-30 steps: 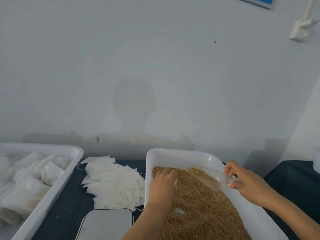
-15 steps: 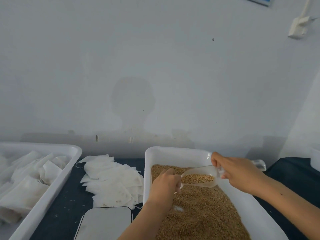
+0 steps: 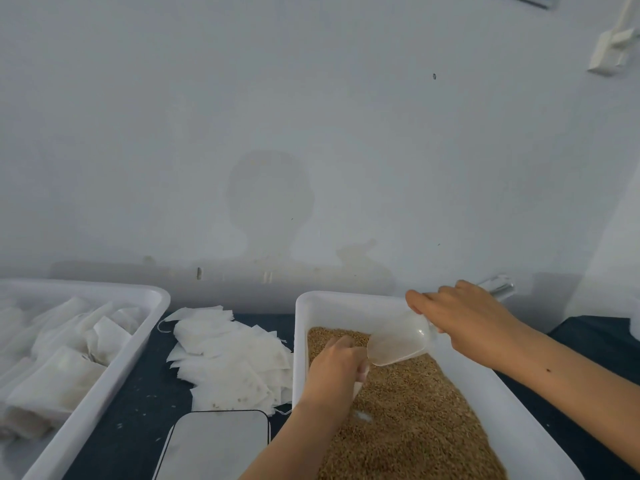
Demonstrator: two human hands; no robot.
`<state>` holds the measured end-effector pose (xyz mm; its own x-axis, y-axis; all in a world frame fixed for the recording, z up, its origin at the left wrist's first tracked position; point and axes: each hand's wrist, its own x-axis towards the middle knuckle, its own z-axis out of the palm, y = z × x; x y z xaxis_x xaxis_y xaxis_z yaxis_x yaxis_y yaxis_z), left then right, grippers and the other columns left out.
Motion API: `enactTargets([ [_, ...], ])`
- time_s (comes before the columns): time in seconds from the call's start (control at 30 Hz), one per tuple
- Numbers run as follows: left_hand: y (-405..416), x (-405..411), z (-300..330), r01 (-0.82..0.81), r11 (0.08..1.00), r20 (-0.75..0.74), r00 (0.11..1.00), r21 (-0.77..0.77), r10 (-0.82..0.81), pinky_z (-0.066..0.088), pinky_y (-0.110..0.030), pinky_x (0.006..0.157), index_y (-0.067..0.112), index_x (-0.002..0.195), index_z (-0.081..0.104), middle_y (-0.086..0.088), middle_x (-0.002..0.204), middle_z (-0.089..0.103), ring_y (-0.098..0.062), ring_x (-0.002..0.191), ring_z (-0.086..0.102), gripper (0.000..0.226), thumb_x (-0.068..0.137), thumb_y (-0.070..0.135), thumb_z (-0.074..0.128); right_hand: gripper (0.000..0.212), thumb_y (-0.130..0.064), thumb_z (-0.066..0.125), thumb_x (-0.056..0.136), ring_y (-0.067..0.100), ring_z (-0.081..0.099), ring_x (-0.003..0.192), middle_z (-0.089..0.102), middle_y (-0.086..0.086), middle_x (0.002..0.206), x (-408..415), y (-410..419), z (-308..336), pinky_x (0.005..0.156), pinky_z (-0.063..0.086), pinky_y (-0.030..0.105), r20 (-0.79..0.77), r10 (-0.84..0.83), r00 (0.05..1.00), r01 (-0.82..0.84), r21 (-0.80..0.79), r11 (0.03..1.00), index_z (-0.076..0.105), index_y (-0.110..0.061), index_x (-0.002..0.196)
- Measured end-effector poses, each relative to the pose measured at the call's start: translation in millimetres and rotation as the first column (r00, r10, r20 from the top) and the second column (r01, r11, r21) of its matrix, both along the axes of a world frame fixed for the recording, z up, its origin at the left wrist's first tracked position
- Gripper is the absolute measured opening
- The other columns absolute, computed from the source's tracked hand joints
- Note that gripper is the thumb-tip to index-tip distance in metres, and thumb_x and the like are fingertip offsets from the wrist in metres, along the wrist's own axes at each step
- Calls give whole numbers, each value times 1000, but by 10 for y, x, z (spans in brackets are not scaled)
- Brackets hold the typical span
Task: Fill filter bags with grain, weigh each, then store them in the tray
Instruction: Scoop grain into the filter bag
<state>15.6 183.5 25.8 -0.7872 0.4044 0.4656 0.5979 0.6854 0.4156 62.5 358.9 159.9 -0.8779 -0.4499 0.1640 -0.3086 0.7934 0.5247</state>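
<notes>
Now the grain tub [image 3: 540,441] sits at 5 o'clock. Above it the right hand [image 3: 467,320] grips the tipped scoop [image 3: 398,344]; the left hand [image 3: 334,370] pinches a filter bag [image 3: 358,388]. Best to pour slowly, with the bag mouth under the lip.

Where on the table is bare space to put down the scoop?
Bare dark table lies between the left tray and the scale; another patch right of the grain tray, under the right forearm. The middle is crowded with empty bags.
</notes>
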Motion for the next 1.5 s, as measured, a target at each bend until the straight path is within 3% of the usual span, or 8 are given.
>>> enactTargets([
  [0.27,0,-14,-1,-117,938,208,977,327,50,36,-12,57,20,66,35,5,69,41,-6,62,34,35,88,-4,49,53,13,31,70,17,44,69,43,-10,75,46,156,-53,53,23,27,12,-156,988,156,23,988,31,-21,110],
  [0.4,-60,-48,47,-222,825,358,933,519,26,33,-14,55,20,69,39,4,71,47,-7,64,40,31,92,1,49,49,11,40,81,14,54,79,56,-5,91,68,239,-347,58,31,25,172,-234,957,248,-64,967,34,-17,121],
  [0.6,-75,-51,66,-340,683,433,901,646,38,34,-21,60,17,71,42,5,75,53,-11,70,45,26,94,6,50,37,3,47,86,11,53,71,47,-10,74,-37,174,-869,57,41,20,247,-189,950,240,-197,951,41,-16,117],
  [0.73,-85,-51,73,-351,679,440,897,645,46,34,-20,60,19,71,42,3,77,55,-6,69,44,27,94,8,49,38,5,49,83,15,57,80,55,-5,86,-138,55,-1086,64,46,28,249,-158,955,228,-283,931,41,-17,113],
  [0.87,-76,-53,78,-352,686,435,898,637,56,33,-16,56,20,71,41,5,77,54,-5,69,43,27,95,9,48,41,8,47,83,9,55,79,52,-8,86,-201,51,-1244,56,35,16,285,-135,949,244,-391,887,39,-23,109],
  [1.17,-72,-74,64,-392,665,389,907,635,163,34,-19,58,18,75,38,-4,82,53,-7,72,43,25,98,9,41,23,-15,54,91,0,60,81,59,-5,97,-124,315,-1209,74,56,31,405,-180,896,414,-620,666,38,-31,93],
  [1.33,-55,-81,30,-347,806,304,927,480,219,31,-18,54,22,70,36,2,78,50,-8,68,42,32,95,3,41,27,-16,57,90,5,62,86,58,-9,98,-28,344,-894,70,53,27,331,-197,923,376,-664,646,36,-34,89],
  [1.5,5,-50,-12,-200,937,209,967,287,143,42,-25,69,22,66,38,3,78,48,-14,76,42,35,88,-4,47,26,-12,51,92,3,58,77,60,-6,91,32,319,-513,65,47,24,243,-215,946,318,-560,765,36,-32,98],
])
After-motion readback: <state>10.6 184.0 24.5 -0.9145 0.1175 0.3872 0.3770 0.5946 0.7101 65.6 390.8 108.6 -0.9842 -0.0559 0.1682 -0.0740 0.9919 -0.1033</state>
